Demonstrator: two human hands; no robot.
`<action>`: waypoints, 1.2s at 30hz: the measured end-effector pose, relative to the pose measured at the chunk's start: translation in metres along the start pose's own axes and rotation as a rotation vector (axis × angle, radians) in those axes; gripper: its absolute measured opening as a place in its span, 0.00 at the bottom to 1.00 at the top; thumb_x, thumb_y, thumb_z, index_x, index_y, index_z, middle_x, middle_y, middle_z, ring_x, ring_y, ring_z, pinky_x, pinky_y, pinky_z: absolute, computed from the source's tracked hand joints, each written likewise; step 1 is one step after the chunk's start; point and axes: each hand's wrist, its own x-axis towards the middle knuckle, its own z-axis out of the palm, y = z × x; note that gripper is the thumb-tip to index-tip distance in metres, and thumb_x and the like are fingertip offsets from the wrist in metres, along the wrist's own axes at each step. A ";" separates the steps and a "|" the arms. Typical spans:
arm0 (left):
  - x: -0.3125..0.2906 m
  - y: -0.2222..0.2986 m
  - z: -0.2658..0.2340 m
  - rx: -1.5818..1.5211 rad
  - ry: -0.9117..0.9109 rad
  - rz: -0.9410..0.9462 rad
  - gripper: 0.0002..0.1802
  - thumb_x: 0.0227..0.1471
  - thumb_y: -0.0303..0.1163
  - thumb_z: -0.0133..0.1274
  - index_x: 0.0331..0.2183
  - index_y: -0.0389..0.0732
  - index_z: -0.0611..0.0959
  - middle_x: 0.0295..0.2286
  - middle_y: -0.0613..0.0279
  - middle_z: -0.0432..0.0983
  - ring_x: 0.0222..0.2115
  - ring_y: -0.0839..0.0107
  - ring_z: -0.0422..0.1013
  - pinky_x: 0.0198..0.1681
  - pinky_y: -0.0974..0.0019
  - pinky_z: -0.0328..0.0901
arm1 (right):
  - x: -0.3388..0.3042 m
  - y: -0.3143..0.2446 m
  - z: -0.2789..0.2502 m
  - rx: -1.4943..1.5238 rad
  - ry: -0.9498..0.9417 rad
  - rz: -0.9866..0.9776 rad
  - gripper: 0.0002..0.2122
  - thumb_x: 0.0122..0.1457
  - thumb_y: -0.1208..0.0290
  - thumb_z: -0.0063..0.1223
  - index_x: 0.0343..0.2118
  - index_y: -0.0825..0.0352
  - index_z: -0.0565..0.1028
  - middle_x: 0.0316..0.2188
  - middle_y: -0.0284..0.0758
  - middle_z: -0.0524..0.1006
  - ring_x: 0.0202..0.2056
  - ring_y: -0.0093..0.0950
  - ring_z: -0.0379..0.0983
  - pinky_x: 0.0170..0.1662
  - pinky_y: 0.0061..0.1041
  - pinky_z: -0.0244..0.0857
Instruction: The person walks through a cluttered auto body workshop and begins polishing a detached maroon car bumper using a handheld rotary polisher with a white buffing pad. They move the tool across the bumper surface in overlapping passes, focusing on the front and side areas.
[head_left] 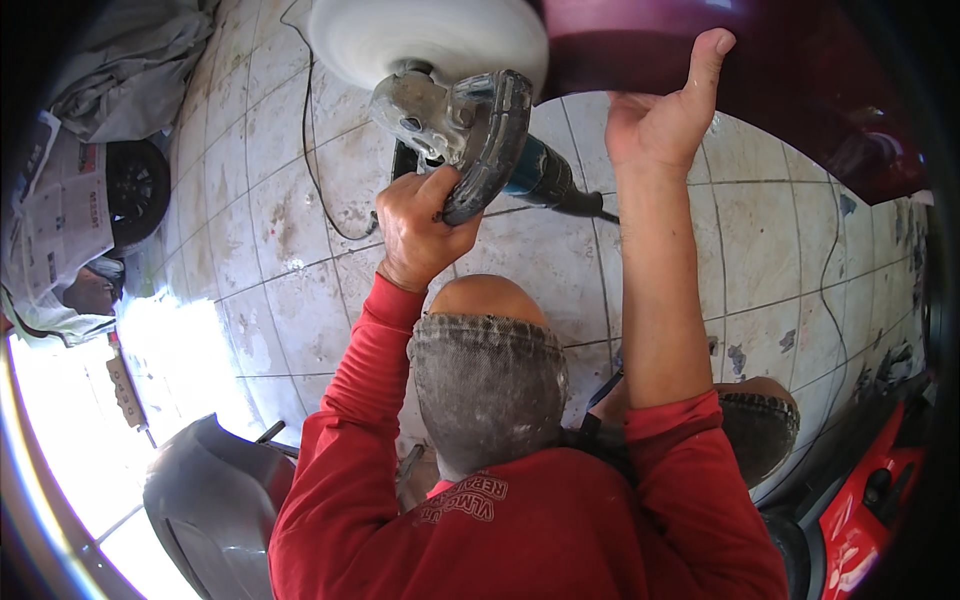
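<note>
My left hand [425,225] is wrapped around the black loop handle of a power polisher [430,118]. The tool has a grey metal head and a teal body whose rear end points right. Its broad white round pad [420,40] looks smeared, as if spinning, and its right side meets a glossy maroon car body panel [790,75] at the top. At the lower edge of that panel is my right hand [660,125], thumb up against the glossy face. The other fingers are mostly hidden behind the edge, gripping it.
A thin black cord [310,130] runs over the stained tile floor [270,220] at left. A wheel [135,190] and plastic-covered items stand farther left. Near me are a grey plastic panel [215,500] at lower left and a red machine or vehicle part [865,510] at lower right.
</note>
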 end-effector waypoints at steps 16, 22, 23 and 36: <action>-0.002 -0.012 -0.004 -0.004 0.017 0.010 0.16 0.35 0.27 0.69 0.31 0.39 0.82 0.17 0.56 0.72 0.17 0.55 0.70 0.22 0.57 0.64 | -0.004 -0.004 -0.008 -0.263 -0.048 -0.017 0.37 0.60 0.38 0.58 0.63 0.60 0.66 0.58 0.32 0.72 0.59 0.33 0.67 0.63 0.44 0.61; 0.020 -0.008 -0.020 0.041 -0.040 0.113 0.17 0.34 0.27 0.70 0.32 0.38 0.83 0.18 0.54 0.73 0.18 0.54 0.71 0.22 0.57 0.64 | -0.005 -0.008 -0.013 -0.259 -0.054 0.007 0.36 0.60 0.39 0.59 0.63 0.61 0.66 0.57 0.32 0.72 0.59 0.33 0.67 0.62 0.45 0.61; 0.018 -0.007 -0.020 0.034 -0.049 0.118 0.16 0.34 0.27 0.69 0.30 0.40 0.82 0.18 0.56 0.73 0.18 0.55 0.71 0.23 0.57 0.65 | -0.005 -0.008 -0.012 -0.266 -0.056 0.005 0.36 0.60 0.39 0.59 0.63 0.61 0.66 0.58 0.33 0.72 0.59 0.33 0.67 0.63 0.45 0.61; 0.005 -0.007 -0.005 -0.049 -0.034 0.102 0.14 0.35 0.28 0.68 0.29 0.40 0.82 0.17 0.56 0.71 0.18 0.55 0.70 0.22 0.56 0.63 | -0.006 -0.013 -0.017 -0.232 -0.034 -0.023 0.41 0.60 0.39 0.59 0.66 0.65 0.62 0.61 0.35 0.68 0.62 0.32 0.64 0.67 0.40 0.56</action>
